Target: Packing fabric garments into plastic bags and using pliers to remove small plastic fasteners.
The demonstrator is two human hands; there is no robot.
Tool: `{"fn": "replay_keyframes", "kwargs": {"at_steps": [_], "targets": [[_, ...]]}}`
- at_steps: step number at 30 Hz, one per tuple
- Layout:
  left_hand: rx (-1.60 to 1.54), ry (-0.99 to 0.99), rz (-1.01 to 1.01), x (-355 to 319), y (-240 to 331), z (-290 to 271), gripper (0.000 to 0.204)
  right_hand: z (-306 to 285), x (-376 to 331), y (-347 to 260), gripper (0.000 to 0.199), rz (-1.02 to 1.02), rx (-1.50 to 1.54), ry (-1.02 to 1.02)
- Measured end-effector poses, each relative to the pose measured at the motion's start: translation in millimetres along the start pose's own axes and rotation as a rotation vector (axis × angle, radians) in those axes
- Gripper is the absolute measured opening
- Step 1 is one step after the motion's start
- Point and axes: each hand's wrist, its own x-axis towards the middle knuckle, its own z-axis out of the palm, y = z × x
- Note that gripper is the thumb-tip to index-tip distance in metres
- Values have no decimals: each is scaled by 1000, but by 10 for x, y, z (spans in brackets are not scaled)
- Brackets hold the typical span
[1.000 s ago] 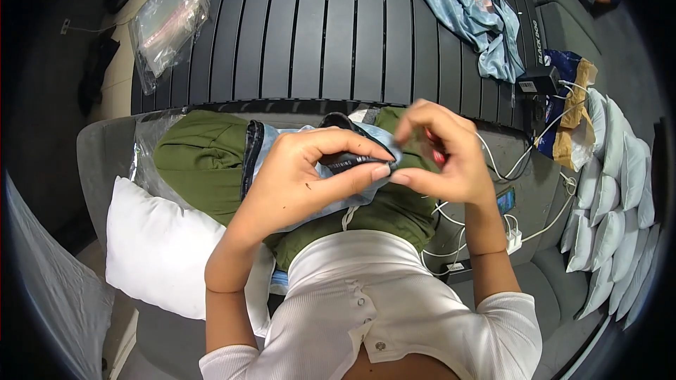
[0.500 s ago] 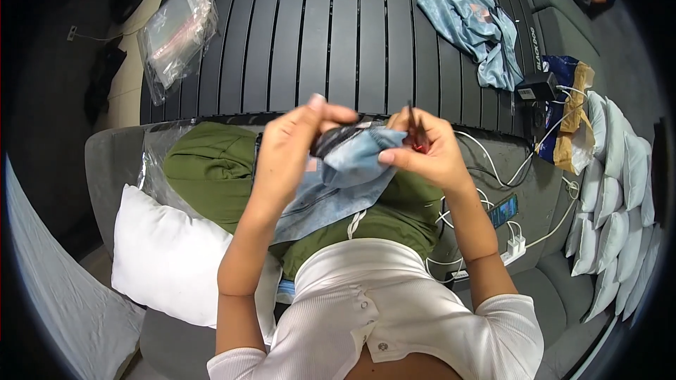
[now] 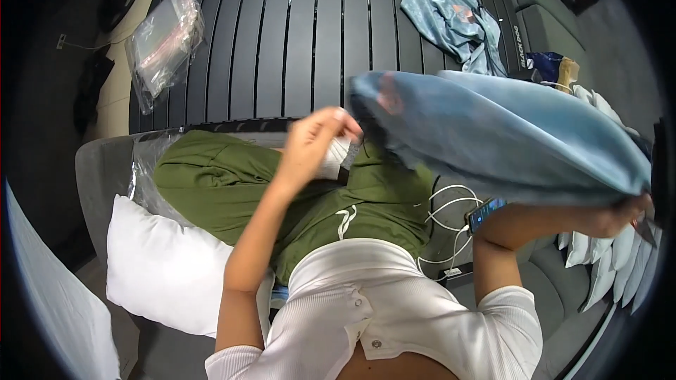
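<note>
A light blue cloth point(image 3: 507, 137) with a pinkish patch stretches out to the right, smeared by motion. My right hand point(image 3: 620, 218) grips its far right end, close to the picture's rim. A small pointed metal tool with a bit of red point(image 3: 643, 232) sticks out from that same hand; its kind is hard to make out. Over my lap, my left hand point(image 3: 317, 139) has its fingers curled together, apart from the cloth. Whatever may be between those fingertips is too small to name. Below it shows a white ribbed sock point(image 3: 336, 158).
On the black slatted table point(image 3: 303, 42) lie a stack of clear plastic bags point(image 3: 165, 46) and another blue cloth point(image 3: 454, 24). A white pillow point(image 3: 165, 267) rests at my left. White cables and a phone point(image 3: 486, 214) lie at my right, near pale cushions point(image 3: 598, 260). Someone sits at the far right.
The blue cloth has swung from my lap out to the right, carried by my right hand. My left hand has come off it and stays over my lap.
</note>
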Motion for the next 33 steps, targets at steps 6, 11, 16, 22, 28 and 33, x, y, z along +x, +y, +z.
{"fn": "replay_keyframes", "kwargs": {"at_steps": [6,11,16,22,28,33], "targets": [[-627,-997,-909,236,-619,791,42,187,132,-290,41,242,227,18],[135,433,227,723,-986,634,32,199,97,-384,38,466,515,-21],[505,278,484,320,-557,19,22,-271,137,347,38,957,1148,-542],[756,-256,-262,25,-654,-870,27,201,-381,-360,37,1065,1048,-1026],[150,-330,-552,-149,12,-916,31,300,-725,-762,29,1225,957,-1296],[446,-96,-330,-450,-997,-684,28,463,-1015,-1015,26,1223,1098,-1633]]}}
